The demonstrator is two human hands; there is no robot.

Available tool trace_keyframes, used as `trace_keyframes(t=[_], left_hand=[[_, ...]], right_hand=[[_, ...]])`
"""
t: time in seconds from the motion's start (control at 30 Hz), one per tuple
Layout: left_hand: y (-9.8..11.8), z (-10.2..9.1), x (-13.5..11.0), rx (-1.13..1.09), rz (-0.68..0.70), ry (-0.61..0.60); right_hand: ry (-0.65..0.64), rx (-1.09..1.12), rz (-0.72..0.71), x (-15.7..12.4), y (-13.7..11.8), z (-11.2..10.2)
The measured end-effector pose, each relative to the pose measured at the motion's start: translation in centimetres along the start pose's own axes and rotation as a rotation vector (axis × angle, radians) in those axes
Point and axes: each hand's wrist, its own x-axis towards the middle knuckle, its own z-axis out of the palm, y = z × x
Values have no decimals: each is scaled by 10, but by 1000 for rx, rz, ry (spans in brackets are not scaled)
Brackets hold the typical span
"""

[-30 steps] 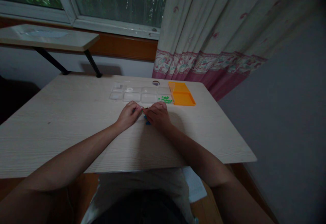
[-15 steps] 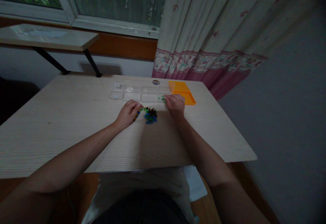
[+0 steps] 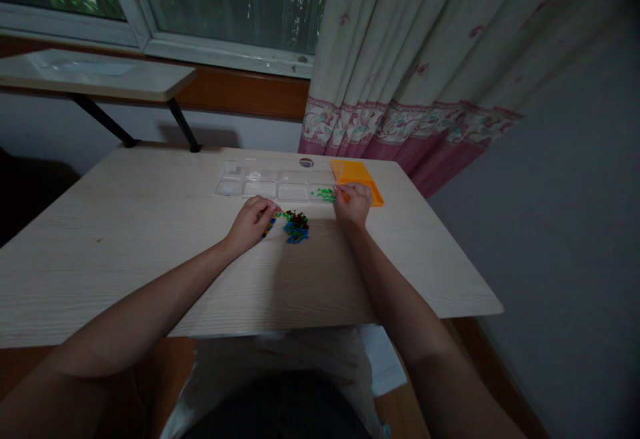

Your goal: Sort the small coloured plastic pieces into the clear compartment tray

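Observation:
A heap of small blue, dark brown and green pieces (image 3: pixel 297 228) lies on the table between my hands. Left of it, my left hand (image 3: pixel 251 220) rests with its fingers pinched together, beside yellow and blue pieces (image 3: pixel 270 226) partly hidden under the fingertips. Whatever it grips is too small to name. My right hand (image 3: pixel 354 207) is closed at the right end of a clear compartment tray (image 3: pixel 260 199), its fingertips overlapping an orange box (image 3: pixel 353 171). Small green pieces (image 3: pixel 323 194) lie in the tray's front right compartment. What the right fingers hold, if anything, is hidden.
The pale wooden table (image 3: pixel 150 246) carries a raised shelf (image 3: pixel 165 82) on black legs at the back left. A round hole (image 3: pixel 306 162) is near the back edge. A curtain (image 3: pixel 370 112) hangs behind, and a wall stands to the right.
My right hand has shifted rightward from over the green pieces to the orange box, so more green pieces show. The left hand stays where it was.

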Motion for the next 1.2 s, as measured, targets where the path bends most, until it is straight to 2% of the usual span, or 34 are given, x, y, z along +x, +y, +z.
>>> trace_keyframes(t=[0.3, 0.6, 0.87, 1.2], left_hand=[[-2, 1, 0, 1, 10, 4], [-5, 2, 0, 21, 37, -14], [-4, 6, -3, 255, 202, -133], [-2, 7, -5, 378, 197, -179]], right_hand=[[-62, -11, 17, -1, -3, 0], [-53, 22, -10, -1, 0, 4], [-93, 29, 8, -1, -6, 3], [-90, 26, -21, -3, -7, 2]])
